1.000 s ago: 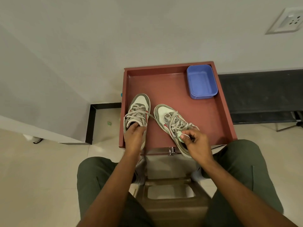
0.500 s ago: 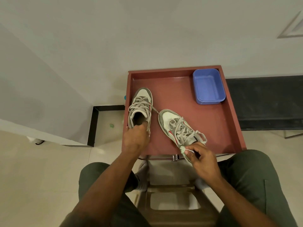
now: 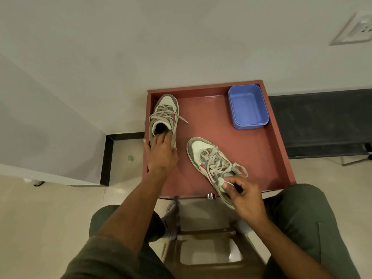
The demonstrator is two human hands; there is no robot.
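left hand (image 3: 161,152) has its grip round the heel of the far-left shoe (image 3: 164,115), right hand (image 3: 244,194) pinches the tongue of the near shoe (image 3: 209,164) at the table (image 3: 231,150) edge (it overhangs); i'd slide each by the heel, laces clear.

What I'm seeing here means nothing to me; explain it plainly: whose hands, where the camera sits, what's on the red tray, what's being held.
No machine here: these are a person's two bare hands, filmed by one camera worn on the head, looking down. A red tray holds two laced shoes and an empty blue box in its far right corner. The left hand grips the heel of the far shoe, fingers reaching into its opening. The right hand pinches a pale bit at the opening of the near shoe, whose heel sticks out over the tray's near edge.
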